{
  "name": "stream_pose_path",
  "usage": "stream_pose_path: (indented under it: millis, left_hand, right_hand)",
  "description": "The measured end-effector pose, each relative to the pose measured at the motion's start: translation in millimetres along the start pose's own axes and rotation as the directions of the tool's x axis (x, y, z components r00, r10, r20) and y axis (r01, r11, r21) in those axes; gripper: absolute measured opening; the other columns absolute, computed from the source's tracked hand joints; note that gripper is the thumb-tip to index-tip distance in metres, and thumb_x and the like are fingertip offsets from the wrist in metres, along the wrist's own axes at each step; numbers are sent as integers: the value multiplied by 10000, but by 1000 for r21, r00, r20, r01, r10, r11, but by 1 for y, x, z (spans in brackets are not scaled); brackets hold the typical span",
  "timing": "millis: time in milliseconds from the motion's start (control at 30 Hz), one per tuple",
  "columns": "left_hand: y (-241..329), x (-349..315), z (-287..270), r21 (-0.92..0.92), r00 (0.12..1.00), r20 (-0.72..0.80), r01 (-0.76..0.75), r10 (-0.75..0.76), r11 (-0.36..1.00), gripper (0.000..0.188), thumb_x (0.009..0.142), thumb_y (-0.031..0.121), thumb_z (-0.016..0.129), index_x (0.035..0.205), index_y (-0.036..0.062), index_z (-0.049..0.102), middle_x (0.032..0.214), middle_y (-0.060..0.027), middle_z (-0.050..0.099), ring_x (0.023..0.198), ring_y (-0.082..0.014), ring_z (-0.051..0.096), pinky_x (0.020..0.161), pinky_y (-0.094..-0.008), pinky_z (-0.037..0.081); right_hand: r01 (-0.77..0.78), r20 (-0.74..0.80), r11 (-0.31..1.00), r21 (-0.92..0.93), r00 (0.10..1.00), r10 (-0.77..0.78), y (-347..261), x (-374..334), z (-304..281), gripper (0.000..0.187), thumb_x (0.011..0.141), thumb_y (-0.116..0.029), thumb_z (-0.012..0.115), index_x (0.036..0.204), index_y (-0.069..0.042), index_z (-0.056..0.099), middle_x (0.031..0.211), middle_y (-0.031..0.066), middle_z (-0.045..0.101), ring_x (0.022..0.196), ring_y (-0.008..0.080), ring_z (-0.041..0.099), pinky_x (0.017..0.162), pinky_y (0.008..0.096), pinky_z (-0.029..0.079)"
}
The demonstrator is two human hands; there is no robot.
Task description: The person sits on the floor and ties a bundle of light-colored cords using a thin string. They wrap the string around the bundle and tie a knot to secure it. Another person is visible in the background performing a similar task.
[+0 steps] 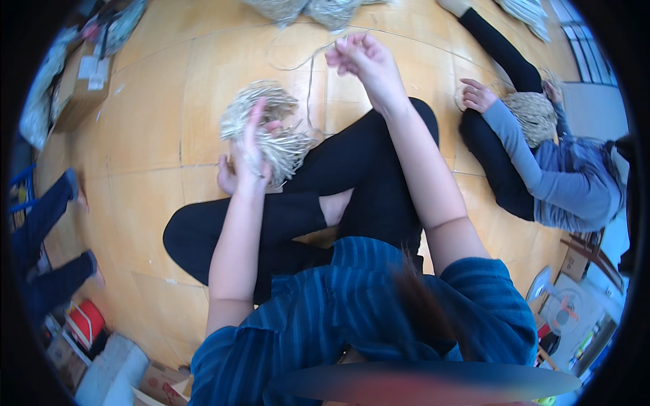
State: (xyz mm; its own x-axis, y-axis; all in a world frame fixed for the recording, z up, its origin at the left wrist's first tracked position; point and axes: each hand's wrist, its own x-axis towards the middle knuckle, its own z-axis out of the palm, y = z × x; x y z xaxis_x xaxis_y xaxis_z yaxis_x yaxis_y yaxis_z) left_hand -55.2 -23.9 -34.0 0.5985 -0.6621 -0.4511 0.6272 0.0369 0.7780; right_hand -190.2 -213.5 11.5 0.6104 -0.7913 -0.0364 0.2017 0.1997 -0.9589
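My left hand is in the middle left of the head view, above my crossed legs. It holds a thick, loose bundle of pale straw-coloured cord, whose strands fan out around the palm and fingers. Farther forward and to the right, my right hand is raised with its fingers pinched together on a thin cord. From those fingers the cord loops left, then hangs down toward my knee and the bundle. The exact pinch point is blurred.
On the right sits another person with a similar bundle in their lap. Plastic-wrapped bundles lie at the far edge of the wooden floor. A cardboard box stands far left, above another person's legs. A fan is lower right.
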Motion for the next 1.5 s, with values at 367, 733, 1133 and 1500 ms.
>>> stream_pose_path:
  millis: [367,733,1133,1500]
  left_hand:
    - [3,21,-26,-119,993,-89,-82,71,990,303,929,318,555,1125,86,551,1113,-49,622,818,-104,543,736,-244,462]
    - [5,21,-29,-215,999,46,-8,18,977,212,944,239,552,1055,64,598,1061,-69,653,778,-108,598,685,-244,521]
    - [6,25,-31,-202,996,74,-34,50,979,219,940,261,557,1058,79,589,1090,-77,637,798,-117,598,679,-241,507]
    - [27,13,-39,-331,998,63,1,21,944,202,947,210,543,1052,47,601,1077,-80,644,807,-140,619,712,-258,529]
  right_hand:
    - [-99,-146,929,-357,988,49,-18,7,-144,323,868,-108,607,1164,17,574,919,111,687,803,148,661,739,259,519]
    - [-354,-343,794,-494,919,196,108,-98,-240,115,819,-82,660,885,13,659,707,15,648,684,62,594,618,212,469]
    - [73,264,751,656,911,-318,-95,-138,-2,276,817,-277,628,947,-84,479,925,129,569,853,307,581,713,377,494]
    - [-70,95,66,995,635,-767,-142,-177,173,265,853,-291,530,853,-32,475,1020,391,576,924,453,616,840,460,501]
